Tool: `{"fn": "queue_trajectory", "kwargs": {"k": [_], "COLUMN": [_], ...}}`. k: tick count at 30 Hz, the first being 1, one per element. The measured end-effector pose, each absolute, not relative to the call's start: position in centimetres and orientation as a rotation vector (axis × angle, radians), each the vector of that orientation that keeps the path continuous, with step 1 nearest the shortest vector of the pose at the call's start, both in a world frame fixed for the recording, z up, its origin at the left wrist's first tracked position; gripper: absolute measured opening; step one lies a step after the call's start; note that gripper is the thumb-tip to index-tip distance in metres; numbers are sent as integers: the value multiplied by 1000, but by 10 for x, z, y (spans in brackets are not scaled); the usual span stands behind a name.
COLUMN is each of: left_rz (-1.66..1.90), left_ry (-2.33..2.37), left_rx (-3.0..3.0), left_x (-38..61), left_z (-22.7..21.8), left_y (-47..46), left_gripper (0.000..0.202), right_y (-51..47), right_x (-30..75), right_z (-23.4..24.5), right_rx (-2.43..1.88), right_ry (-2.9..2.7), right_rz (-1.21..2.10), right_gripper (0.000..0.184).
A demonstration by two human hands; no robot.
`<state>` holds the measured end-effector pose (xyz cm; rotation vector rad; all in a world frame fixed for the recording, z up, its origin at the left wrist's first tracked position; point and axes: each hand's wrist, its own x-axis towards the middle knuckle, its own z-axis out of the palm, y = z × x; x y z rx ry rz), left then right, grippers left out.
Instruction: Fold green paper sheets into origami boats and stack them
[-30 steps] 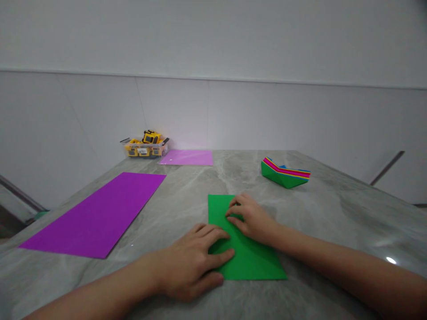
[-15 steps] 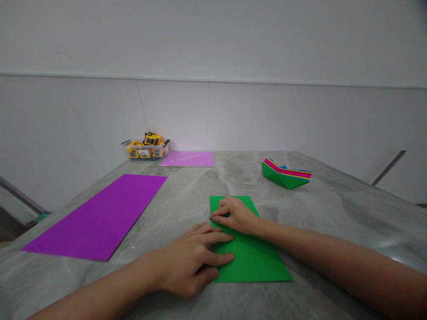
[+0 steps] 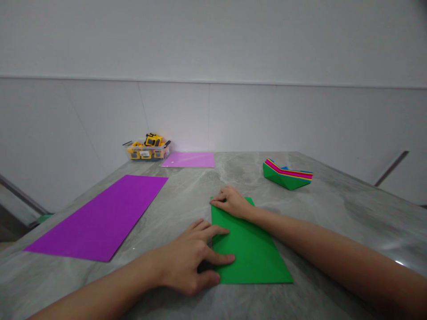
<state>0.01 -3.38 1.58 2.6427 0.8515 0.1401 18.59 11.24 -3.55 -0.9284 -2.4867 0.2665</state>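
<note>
A green sheet of paper (image 3: pixel 250 249) lies flat on the grey marble table (image 3: pixel 333 209) in front of me. My left hand (image 3: pixel 191 260) rests on its near left edge, fingers spread and pressing down. My right hand (image 3: pixel 231 202) sits at the far left corner of the sheet, fingertips bunched and pressed on the edge there. Neither hand lifts the paper.
A large purple sheet (image 3: pixel 100 215) lies to the left, a smaller pink sheet (image 3: pixel 189 159) further back. A clear box of yellow toy vehicles (image 3: pixel 148 149) stands by the wall. A stack of folded coloured paper boats (image 3: pixel 286 174) sits at the right rear.
My right hand slid away from me along the left edge of the green sheet, from its middle to the far corner. My left hand stayed put.
</note>
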Motion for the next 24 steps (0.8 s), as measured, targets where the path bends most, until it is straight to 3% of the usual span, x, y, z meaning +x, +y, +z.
{"fn": "queue_trajectory", "kwargs": {"k": [12, 15, 24], "left_rz": [204, 278, 313], "left_ry": [895, 1085, 1518], "left_rx": [2637, 2626, 2615], "left_x": [0, -1, -3], "left_z": [12, 1, -22], "left_y": [-33, -24, 10], "left_gripper": [53, 56, 59], "right_y": [127, 126, 131], "right_x": [184, 186, 183], "right_z": [-35, -38, -45], "right_rx": [-1033, -1069, -1112], "right_ry": [-2429, -2408, -2382], "right_rz": [185, 179, 232], "right_gripper": [20, 29, 26]}}
